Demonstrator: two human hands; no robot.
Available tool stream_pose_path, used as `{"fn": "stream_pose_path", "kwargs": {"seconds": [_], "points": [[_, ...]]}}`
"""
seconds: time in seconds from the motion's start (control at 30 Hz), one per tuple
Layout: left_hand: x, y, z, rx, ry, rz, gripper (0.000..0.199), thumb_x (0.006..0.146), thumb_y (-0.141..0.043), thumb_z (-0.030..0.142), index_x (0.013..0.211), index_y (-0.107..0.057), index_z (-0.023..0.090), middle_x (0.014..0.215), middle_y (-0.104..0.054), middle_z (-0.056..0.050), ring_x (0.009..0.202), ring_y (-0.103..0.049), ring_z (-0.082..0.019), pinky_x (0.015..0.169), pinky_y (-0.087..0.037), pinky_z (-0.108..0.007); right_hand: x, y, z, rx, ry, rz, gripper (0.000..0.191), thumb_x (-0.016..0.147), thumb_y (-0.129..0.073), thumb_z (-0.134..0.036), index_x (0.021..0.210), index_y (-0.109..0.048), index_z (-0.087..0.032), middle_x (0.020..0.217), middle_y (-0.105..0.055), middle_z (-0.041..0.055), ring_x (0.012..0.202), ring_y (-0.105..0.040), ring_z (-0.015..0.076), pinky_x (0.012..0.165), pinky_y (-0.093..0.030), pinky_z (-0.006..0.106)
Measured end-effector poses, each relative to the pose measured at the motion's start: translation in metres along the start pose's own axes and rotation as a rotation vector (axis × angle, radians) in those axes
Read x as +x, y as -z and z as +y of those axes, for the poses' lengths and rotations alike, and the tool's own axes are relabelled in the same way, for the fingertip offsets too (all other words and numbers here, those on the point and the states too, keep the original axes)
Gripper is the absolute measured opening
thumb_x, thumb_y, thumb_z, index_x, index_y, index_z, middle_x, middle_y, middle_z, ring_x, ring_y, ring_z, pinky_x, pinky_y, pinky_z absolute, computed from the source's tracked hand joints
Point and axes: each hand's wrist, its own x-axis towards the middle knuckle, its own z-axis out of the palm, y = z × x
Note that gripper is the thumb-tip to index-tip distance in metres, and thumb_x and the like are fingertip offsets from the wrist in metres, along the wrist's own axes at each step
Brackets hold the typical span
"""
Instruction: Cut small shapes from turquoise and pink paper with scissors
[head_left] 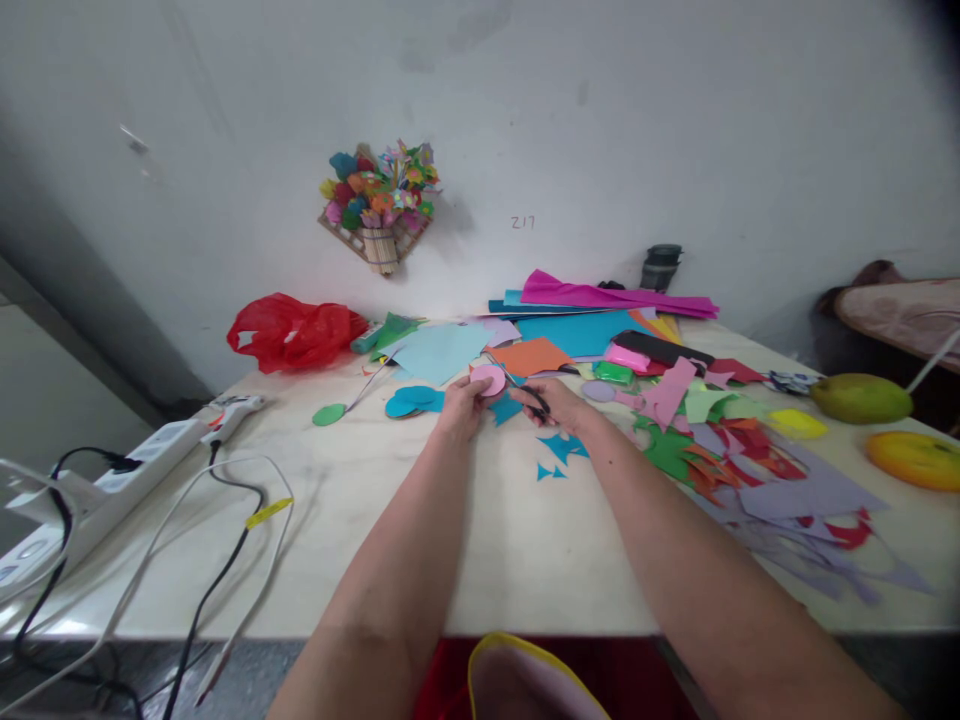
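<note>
My left hand [463,405] pinches a pink paper circle [489,379] above the table. Wrapped around the black handles of a pair of scissors [537,402], my right hand [561,402] is just to the right of it. The scissor blades point up and left, close to the circle's right edge; whether they touch it I cannot tell. Blue paper [505,408] lies under and between the hands. Left of my left hand are blue paper circles [411,400], and farther left a green circle [328,414]. Small blue offcuts [559,447] lie below my right hand.
Coloured scraps [750,470] are heaped on the right beside two mango-like fruits [861,397]. Paper sheets [577,333], a dark phone-like object [664,349] and a red plastic bag [296,330] lie toward the wall. A power strip [154,455] with cables runs along the left.
</note>
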Motion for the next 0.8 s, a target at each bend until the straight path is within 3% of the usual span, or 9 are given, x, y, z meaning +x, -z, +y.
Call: {"fn": "stream_pose_path", "kwargs": {"seconds": [0.33, 0.57, 0.8], "points": [[-0.0008, 0.0002, 0.0000, -0.001, -0.021, -0.012, 0.018, 0.066, -0.070, 0.005, 0.083, -0.069, 0.008, 0.082, -0.074, -0.014, 0.088, -0.073, -0.027, 0.077, -0.061, -0.035, 0.0034, 0.0014, 0.0039, -0.008, 0.018, -0.004, 0.035, 0.075, -0.077, -0.036, 0.065, -0.050, -0.018, 0.046, -0.050, -0.0054, 0.034, -0.041, 0.0050, 0.032, -0.023, 0.016], [-0.0035, -0.0007, 0.0014, -0.010, -0.028, -0.005, 0.012, 0.068, -0.070, 0.005, 0.080, -0.069, 0.006, 0.079, -0.073, -0.012, 0.077, -0.072, -0.023, 0.069, -0.060, -0.030, 0.0021, -0.0008, 0.0013, -0.017, 0.036, 0.012, 0.035, 0.073, -0.077, -0.035, 0.062, -0.049, -0.017, 0.045, -0.048, -0.0057, 0.035, -0.040, 0.0054, 0.034, -0.027, 0.017], [-0.0059, -0.0037, 0.0038, -0.041, -0.017, 0.028, 0.014, 0.067, -0.069, 0.002, 0.081, -0.069, 0.006, 0.081, -0.073, -0.013, 0.080, -0.072, -0.024, 0.072, -0.060, -0.031, 0.0058, 0.0026, 0.0064, -0.045, 0.073, 0.004, 0.037, 0.070, -0.077, -0.039, 0.062, -0.049, -0.017, 0.046, -0.049, -0.0052, 0.034, -0.041, 0.0053, 0.032, -0.022, 0.018]]}}
